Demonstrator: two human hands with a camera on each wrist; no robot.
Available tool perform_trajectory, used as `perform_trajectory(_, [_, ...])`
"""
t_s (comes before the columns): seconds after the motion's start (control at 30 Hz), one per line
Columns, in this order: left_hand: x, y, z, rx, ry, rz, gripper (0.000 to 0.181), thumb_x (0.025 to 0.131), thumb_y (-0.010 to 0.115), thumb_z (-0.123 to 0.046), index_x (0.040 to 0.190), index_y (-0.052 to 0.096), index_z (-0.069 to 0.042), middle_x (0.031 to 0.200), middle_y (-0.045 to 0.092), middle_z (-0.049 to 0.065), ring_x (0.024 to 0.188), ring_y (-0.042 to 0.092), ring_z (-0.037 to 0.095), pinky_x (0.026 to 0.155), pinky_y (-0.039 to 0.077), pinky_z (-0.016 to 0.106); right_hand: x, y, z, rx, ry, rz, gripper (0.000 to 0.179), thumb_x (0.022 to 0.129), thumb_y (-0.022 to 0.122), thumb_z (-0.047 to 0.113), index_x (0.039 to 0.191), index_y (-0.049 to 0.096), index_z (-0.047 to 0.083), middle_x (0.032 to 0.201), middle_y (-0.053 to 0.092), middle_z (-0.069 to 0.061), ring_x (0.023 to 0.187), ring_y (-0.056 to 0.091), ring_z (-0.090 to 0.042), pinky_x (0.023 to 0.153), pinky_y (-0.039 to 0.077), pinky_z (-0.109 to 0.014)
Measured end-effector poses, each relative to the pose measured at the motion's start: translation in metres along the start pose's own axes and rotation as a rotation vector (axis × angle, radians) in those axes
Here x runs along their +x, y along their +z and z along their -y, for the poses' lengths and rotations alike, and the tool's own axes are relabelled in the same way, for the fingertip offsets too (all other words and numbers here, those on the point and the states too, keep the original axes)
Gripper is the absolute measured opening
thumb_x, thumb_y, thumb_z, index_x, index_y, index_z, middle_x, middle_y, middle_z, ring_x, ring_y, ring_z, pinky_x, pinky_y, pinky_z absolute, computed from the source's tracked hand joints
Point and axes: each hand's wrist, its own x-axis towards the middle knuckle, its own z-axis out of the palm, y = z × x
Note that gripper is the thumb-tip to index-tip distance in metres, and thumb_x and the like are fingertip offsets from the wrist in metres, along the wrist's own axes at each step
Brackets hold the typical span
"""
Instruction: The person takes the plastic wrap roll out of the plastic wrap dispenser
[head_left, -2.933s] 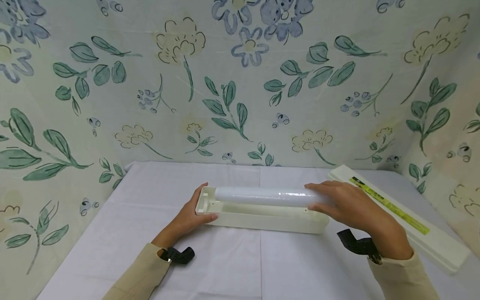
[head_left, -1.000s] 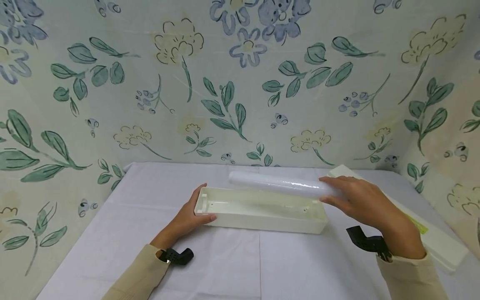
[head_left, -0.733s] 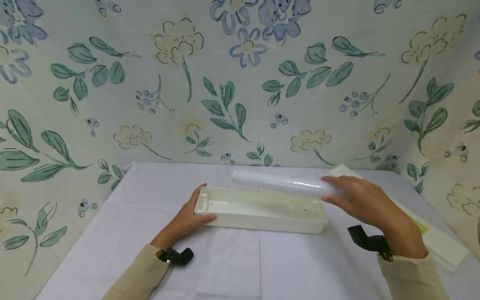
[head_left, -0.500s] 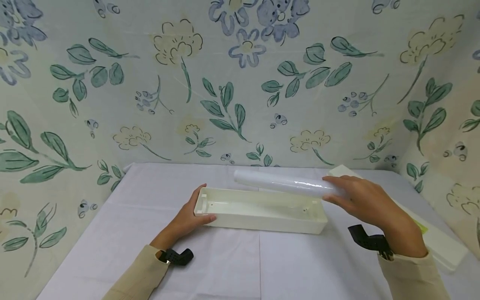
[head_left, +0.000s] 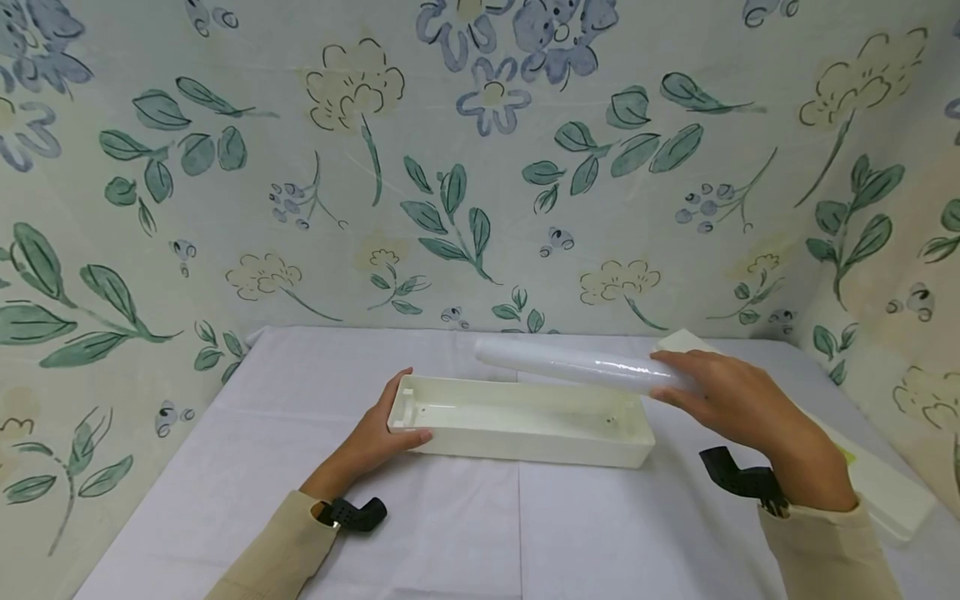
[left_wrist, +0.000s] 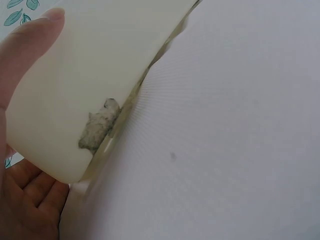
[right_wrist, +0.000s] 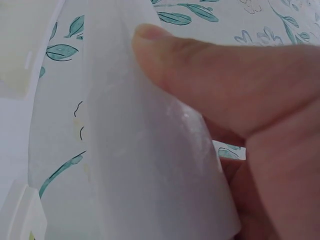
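Observation:
A long cream plastic box [head_left: 525, 423] without its lid stands on the white cloth, its inside showing bare in the head view. My left hand [head_left: 378, 429] grips its left end, thumb on the front wall and fingers behind. Up close in the left wrist view, the box wall [left_wrist: 75, 75] carries a greyish stuck patch near its lower edge. My right hand [head_left: 723, 400] holds a roll of clear plastic wrap [head_left: 570, 365] by its right end, above and behind the box. In the right wrist view the thumb presses along the roll [right_wrist: 135, 130].
A long white lid [head_left: 888, 492] with a yellow-green label lies slanted at the right, partly hidden behind my right forearm. White cloth [head_left: 420, 542] covers the table. A floral curtain [head_left: 480, 167] hangs behind it and at the sides.
The roll has come out of the box, moving up, back and to the right with my right hand. Lately it drifts slightly further right. My left hand stays on the box.

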Motion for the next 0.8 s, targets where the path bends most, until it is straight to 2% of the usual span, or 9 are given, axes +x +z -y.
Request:
perform_trajectory(0.33, [-0.0012, 0.0008, 0.0016, 0.000, -0.003, -0.008, 0.103, 0.075, 0.081, -0.043, 0.153, 0.014, -0.034, 0.147, 0.039, 0.007, 0.126, 0.044, 0.028, 0.103, 0.034, 0.056, 0.0007, 0.0002, -0.0012, 0.000, 0.060, 0.035, 0.057, 0.087, 0.072, 0.033, 0.135, 0.056, 0.007, 0.125, 0.059, -0.025, 0.099, 0.060, -0.036, 0.078, 0.050, -0.056])
perform_trajectory(0.6, [-0.0003, 0.0008, -0.0006, 0.010, -0.005, -0.011, 0.103, 0.075, 0.081, -0.044, 0.153, 0.014, -0.034, 0.147, 0.039, 0.007, 0.127, 0.043, 0.028, 0.104, 0.033, 0.057, 0.0010, 0.0015, -0.0060, 0.000, 0.040, 0.018, 0.056, 0.086, 0.072, 0.031, 0.132, 0.057, 0.005, 0.118, 0.063, -0.024, 0.089, 0.060, -0.031, 0.070, 0.051, -0.049])
perform_trajectory(0.8, [0.0000, 0.0009, -0.0010, 0.010, -0.002, -0.010, 0.103, 0.075, 0.081, -0.043, 0.153, 0.014, -0.034, 0.147, 0.039, 0.007, 0.126, 0.044, 0.028, 0.104, 0.033, 0.057, 0.0011, 0.0033, -0.0091, 0.006, 0.061, 0.017, 0.056, 0.085, 0.073, 0.029, 0.132, 0.057, 0.004, 0.117, 0.063, -0.025, 0.086, 0.059, -0.030, 0.067, 0.052, -0.045])
